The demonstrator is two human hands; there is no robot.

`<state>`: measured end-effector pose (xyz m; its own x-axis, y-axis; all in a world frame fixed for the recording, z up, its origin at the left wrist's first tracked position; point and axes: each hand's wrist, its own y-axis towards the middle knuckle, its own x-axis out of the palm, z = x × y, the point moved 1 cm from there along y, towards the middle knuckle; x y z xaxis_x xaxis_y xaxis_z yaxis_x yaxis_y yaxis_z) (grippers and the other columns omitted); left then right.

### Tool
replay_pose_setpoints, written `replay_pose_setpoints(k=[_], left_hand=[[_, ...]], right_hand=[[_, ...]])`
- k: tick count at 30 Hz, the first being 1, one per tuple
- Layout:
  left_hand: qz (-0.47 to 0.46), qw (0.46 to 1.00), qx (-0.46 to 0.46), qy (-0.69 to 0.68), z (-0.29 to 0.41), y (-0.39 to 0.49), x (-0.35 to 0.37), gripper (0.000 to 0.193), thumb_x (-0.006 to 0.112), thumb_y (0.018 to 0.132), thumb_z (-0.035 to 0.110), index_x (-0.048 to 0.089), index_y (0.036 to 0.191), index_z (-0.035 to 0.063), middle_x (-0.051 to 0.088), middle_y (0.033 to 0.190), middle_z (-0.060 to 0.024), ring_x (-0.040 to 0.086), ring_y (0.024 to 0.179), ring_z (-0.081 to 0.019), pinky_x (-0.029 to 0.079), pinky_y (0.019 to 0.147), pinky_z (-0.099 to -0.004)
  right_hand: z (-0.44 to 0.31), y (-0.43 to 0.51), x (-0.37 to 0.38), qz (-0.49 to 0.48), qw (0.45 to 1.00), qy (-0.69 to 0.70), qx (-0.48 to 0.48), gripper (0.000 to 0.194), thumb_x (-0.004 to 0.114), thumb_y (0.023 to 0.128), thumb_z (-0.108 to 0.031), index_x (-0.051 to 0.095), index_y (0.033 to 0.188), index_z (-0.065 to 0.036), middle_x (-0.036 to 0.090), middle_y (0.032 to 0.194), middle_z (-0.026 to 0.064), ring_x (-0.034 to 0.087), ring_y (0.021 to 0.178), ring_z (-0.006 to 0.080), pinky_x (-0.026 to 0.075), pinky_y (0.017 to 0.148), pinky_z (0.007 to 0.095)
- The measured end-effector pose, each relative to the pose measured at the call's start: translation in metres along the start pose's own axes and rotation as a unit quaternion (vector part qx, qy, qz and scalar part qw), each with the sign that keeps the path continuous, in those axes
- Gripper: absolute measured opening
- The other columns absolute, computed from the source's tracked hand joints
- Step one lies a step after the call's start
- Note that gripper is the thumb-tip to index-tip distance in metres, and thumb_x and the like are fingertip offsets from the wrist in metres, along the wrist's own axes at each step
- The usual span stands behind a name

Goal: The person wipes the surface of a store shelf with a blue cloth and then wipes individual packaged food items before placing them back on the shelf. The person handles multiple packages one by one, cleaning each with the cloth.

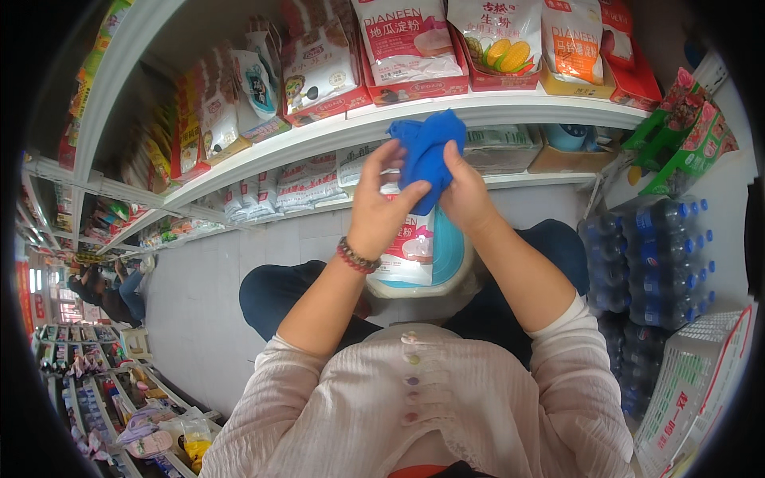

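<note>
A bunched blue cloth (pixel 427 158) is held between my two hands, in front of the shelf edge. My left hand (pixel 385 197), with bead bracelets at the wrist, has its thumb on the cloth's lower left side. My right hand (pixel 469 188) grips the cloth's right side between thumb and fingers. Beneath them, a white and pink starch bag (pixel 412 257) lies on a stool with a turquoise top (pixel 451 239), between my knees. The bag's upper part is hidden by my hands and the cloth.
A white shelf (pixel 508 110) with starch bags (pixel 409 39) in red display boxes runs across the front. Packets stand on the lower shelf (pixel 308 182). Shrink-wrapped bottles (pixel 657 257) and a white plastic basket (pixel 687 382) are at my right. Another person (pixel 113 293) is far left in the aisle.
</note>
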<state>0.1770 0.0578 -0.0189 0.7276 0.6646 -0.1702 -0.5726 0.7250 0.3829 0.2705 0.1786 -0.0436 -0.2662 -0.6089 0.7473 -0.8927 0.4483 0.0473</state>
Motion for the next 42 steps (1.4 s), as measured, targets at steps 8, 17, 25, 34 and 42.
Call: replay_pose_setpoints(k=[8, 17, 25, 34, 42], left_hand=[[-0.023, 0.973, -0.189, -0.128, -0.004, 0.012, -0.007, 0.016, 0.07, 0.093, 0.008, 0.061, 0.106, 0.003, 0.068, 0.096, -0.0043, 0.063, 0.085, -0.0089, 0.054, 0.076, -0.0239], [-0.301, 0.933, -0.045, 0.195, 0.04, 0.034, -0.004, 0.026, 0.071, 0.089, 0.014, 0.063, 0.112, 0.0061, 0.066, 0.105, -0.0074, 0.063, 0.095, -0.0141, 0.053, 0.081, -0.0302], [-0.021, 0.993, 0.048, 0.108, 0.025, 0.183, -0.021, 0.033, 0.066, 0.095, 0.015, 0.059, 0.123, -0.0017, 0.067, 0.117, -0.0107, 0.063, 0.107, -0.018, 0.052, 0.091, -0.0323], [0.104, 0.991, -0.023, 0.081, -0.016, 0.304, -0.015, 0.04, 0.071, 0.089, 0.015, 0.059, 0.122, -0.0055, 0.069, 0.11, -0.0167, 0.069, 0.093, -0.0248, 0.055, 0.081, -0.0369], [0.116, 0.985, -0.09, -0.091, -0.003, 0.283, -0.015, 0.035, 0.07, 0.094, 0.021, 0.057, 0.118, -0.0005, 0.068, 0.107, -0.0119, 0.067, 0.091, -0.0215, 0.058, 0.075, -0.0367]], right_hand=[[0.013, 0.002, -0.008, 0.046, 0.993, -0.11, -0.021, 0.064, 0.046, 0.103, -0.052, 0.046, 0.142, -0.001, 0.055, 0.132, 0.0118, 0.053, 0.12, 0.0174, 0.043, 0.102, 0.0312], [0.037, -0.009, -0.005, 0.183, 0.978, 0.091, 0.05, 0.034, 0.063, 0.096, -0.028, 0.058, 0.124, -0.009, 0.06, 0.118, 0.0065, 0.059, 0.108, 0.0196, 0.05, 0.089, 0.0364], [-0.022, 0.017, 0.01, 0.031, 0.609, -0.754, -0.244, 0.016, 0.064, 0.078, -0.021, 0.073, 0.077, -0.008, 0.067, 0.088, 0.0144, 0.064, 0.09, 0.0334, 0.055, 0.076, 0.0443], [-0.036, 0.027, -0.001, 0.056, 0.584, -0.795, -0.158, 0.014, 0.066, 0.075, -0.024, 0.072, 0.08, -0.012, 0.067, 0.081, 0.011, 0.065, 0.082, 0.0299, 0.052, 0.077, 0.0402], [-0.037, 0.028, -0.005, 0.054, 0.515, -0.821, -0.24, 0.012, 0.065, 0.076, -0.021, 0.071, 0.077, -0.011, 0.068, 0.08, 0.0119, 0.067, 0.077, 0.0298, 0.054, 0.072, 0.0401]])
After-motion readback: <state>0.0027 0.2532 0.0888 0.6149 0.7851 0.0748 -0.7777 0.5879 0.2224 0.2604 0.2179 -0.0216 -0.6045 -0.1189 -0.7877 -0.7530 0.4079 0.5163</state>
